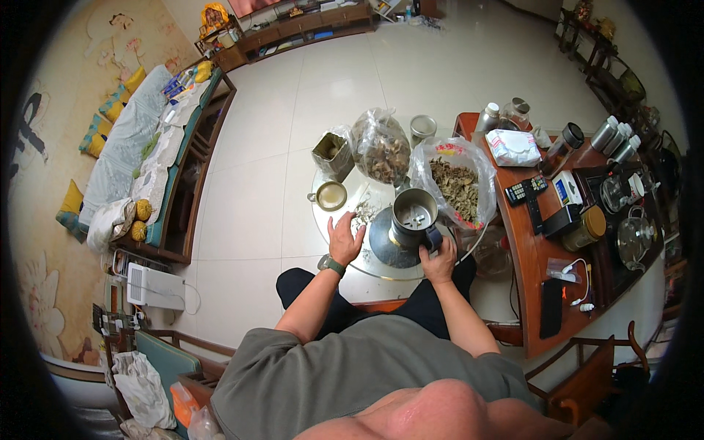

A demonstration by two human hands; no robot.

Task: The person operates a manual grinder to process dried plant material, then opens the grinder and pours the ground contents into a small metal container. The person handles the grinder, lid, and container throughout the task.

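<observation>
A steel electric grinder (pixel 413 217) stands uncovered on a round glass table (pixel 357 261), with blades showing in its cup. A dark reflective disc (pixel 385 245) lies under or beside its base. My right hand (pixel 439 263) is at the lower end of the grinder's dark handle (pixel 433 237), thumb and fingers on either side; their grip is partly hidden. My left hand (pixel 344 239) holds nothing, its fingers spread over the glass. Just beyond them are loose dried plant scraps (pixel 366 212). A round lid or shallow cup (pixel 331 196) with a side tab sits further off.
At the table's far side stand an open foil bag (pixel 333 151), a clear bag of brown dried pieces (pixel 382 146), a lidded jar (pixel 423 127) and an open bag of dried leaves (pixel 456 190). A wooden desk (pixel 517 275) on the right bears bottles, remotes and a phone (pixel 551 308).
</observation>
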